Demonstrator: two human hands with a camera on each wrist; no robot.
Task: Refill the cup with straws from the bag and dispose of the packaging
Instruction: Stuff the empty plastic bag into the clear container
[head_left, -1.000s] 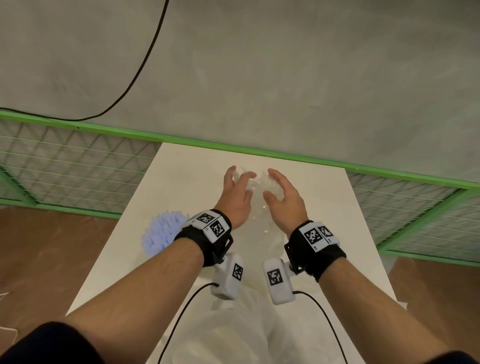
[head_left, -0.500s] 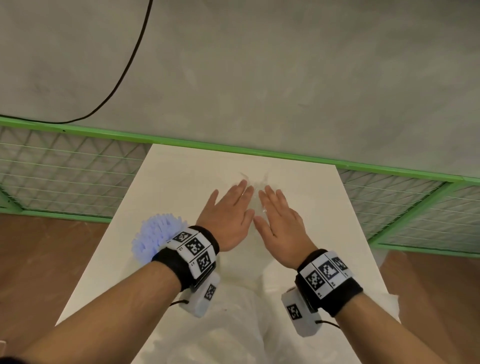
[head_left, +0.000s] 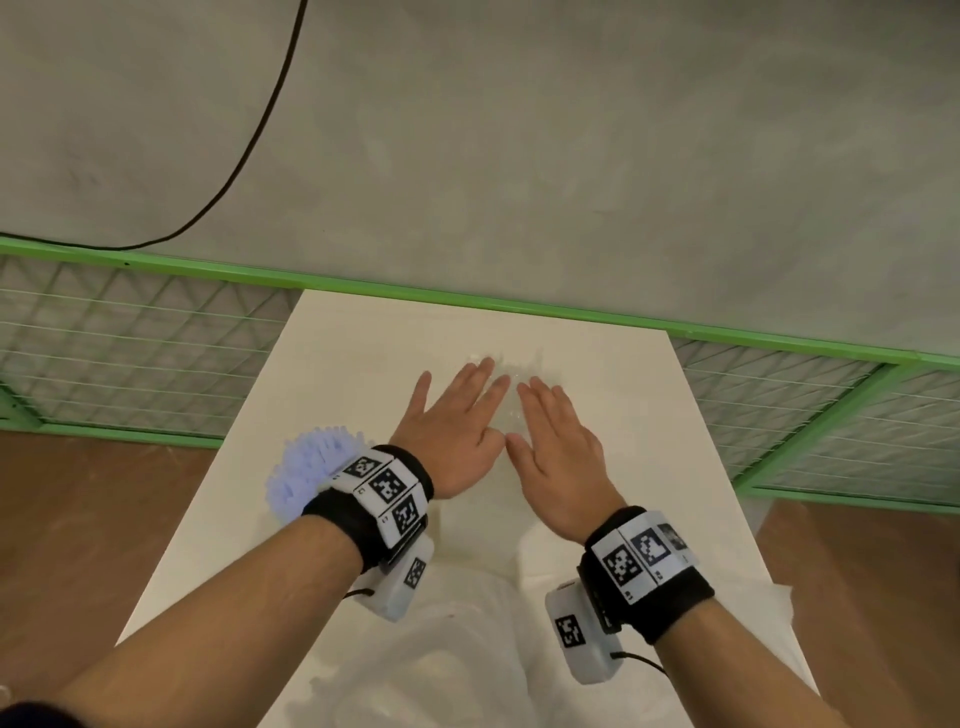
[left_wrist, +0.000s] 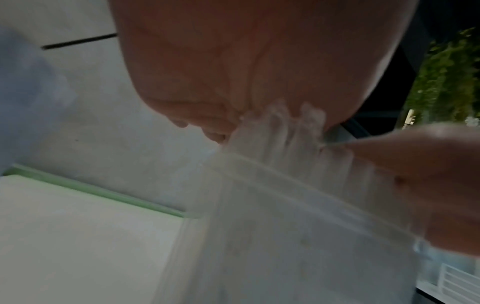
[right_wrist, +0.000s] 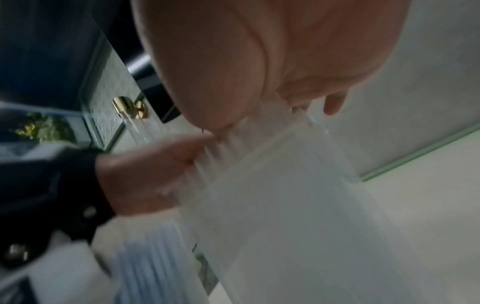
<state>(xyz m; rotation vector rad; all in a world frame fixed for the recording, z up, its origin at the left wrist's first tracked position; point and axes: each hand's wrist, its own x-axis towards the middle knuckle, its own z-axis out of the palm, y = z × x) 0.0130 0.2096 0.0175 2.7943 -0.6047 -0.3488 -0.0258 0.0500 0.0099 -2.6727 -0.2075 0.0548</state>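
Note:
The clear plastic straw bag (head_left: 511, 410) lies flattened on the white table (head_left: 363, 353), and both my hands press on it. My left hand (head_left: 457, 421) and right hand (head_left: 550, 436) lie palm down side by side with straight fingers. In the left wrist view the bag (left_wrist: 298, 226) spreads out from under my left palm (left_wrist: 246, 61). From the right wrist the same film (right_wrist: 298, 195) runs out from beneath my right palm (right_wrist: 272, 51). Pale blue straws (head_left: 306, 467) stand bunched in a cup just left of my left wrist; the cup itself is hidden.
A green-framed wire mesh fence (head_left: 130, 353) runs behind the table and down both sides. A black cable (head_left: 249, 140) lies on the grey floor beyond. A white plastic liner (head_left: 441, 675) lies crumpled at the table's near edge under my wrists.
A second ago both hands cupped the crumpled bag above the table. They have since opened flat and pressed it down, sliding a little toward me.

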